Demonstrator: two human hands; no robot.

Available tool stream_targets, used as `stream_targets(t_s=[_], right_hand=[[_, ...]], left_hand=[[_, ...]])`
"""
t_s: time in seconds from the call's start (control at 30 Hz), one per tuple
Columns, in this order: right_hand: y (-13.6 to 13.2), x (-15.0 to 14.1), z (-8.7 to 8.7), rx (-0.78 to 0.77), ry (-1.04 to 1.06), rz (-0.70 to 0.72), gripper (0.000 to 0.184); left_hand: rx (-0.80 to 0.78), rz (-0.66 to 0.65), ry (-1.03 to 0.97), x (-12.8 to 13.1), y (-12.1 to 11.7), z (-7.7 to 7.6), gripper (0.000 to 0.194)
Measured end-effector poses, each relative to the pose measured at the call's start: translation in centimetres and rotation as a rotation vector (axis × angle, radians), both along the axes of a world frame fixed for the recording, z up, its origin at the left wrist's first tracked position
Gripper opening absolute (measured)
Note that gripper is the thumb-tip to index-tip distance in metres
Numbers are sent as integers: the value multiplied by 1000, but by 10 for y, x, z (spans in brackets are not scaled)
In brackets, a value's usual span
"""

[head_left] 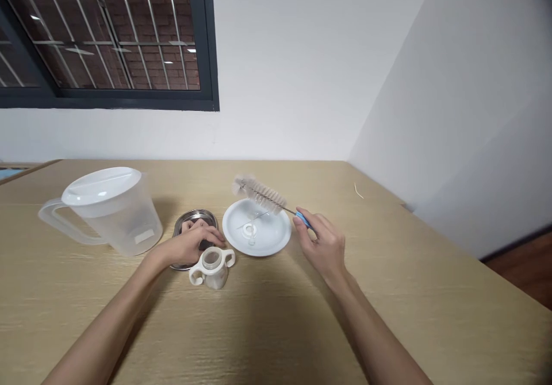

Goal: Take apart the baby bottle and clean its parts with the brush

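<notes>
The right hand (pixel 323 244) pinches a bottle brush (pixel 280 205) by its blue handle (pixel 303 219); the bristles (pixel 259 192) are above the far part of a white plate (pixel 272 240). The left hand (pixel 194 242) is bent over a metal tray (pixel 207 215); I cannot tell its grip. Nearer is a two-handled cup (pixel 215 277); to the left, a lidded pitcher (pixel 125 218).

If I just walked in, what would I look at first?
Probably the long, pale-bristled brush with a blue handle, held in the right hand above the round white plate. Next, maybe the big, cloudy plastic jug with a white lid, at the left of the picture, and the small, cream-coloured two-handled cup close to the left hand.
</notes>
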State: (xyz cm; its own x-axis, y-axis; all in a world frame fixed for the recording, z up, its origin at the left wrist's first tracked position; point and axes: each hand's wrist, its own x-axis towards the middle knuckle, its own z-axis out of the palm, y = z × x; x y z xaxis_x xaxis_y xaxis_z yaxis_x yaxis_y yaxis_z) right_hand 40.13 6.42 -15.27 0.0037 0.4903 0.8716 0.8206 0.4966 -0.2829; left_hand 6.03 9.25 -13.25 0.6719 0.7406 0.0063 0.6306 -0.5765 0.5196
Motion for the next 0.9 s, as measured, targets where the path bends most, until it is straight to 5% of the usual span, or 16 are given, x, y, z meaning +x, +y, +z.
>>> stream_targets(t_s=[0.57, 0.9], right_hand=[[0, 3, 3, 38, 7, -41, 21], [-1, 4, 5, 32, 14, -36, 22]], left_hand=[[-44, -115, 279, 29, -3, 28, 28], [-8, -119, 350, 30, -8, 24, 24]])
